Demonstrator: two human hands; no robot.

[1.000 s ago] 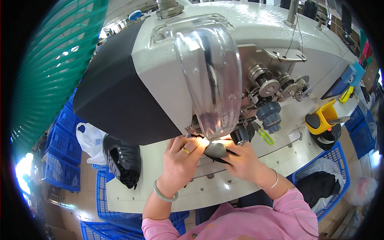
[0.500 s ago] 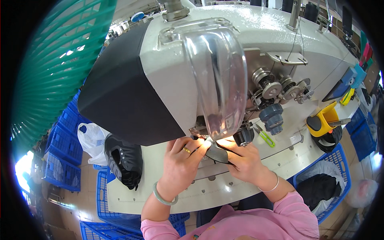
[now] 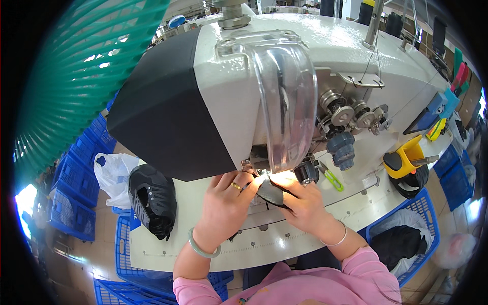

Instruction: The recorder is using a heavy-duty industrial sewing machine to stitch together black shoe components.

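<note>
Under the head of a sewing machine [image 3: 227, 96], both hands hold a black curved piece of shoe upper [image 3: 273, 195]. My left hand [image 3: 226, 201] pinches its left edge close to the lit needle area, with thumb and forefinger pressed together. My right hand [image 3: 306, 207] grips the right side, its thumb at the near edge and its fingers reaching toward the needle. The needle itself is hidden behind the clear guard [image 3: 290, 101] and my fingers. Part of the piece is covered by the hands.
A black shoe [image 3: 152, 201] stands at the table's left edge, beside a white plastic bag [image 3: 113, 178]. Green-handled snips [image 3: 333, 179] lie right of the needle. Further right are a yellow holder [image 3: 399, 161] and a blue basket [image 3: 432, 218] with black pieces. A green fan guard [image 3: 86, 76] fills the upper left.
The whole view has shifted slightly. The black piece has turned a little at the needle and shows a broader face. Both hands keep their grip on it.
</note>
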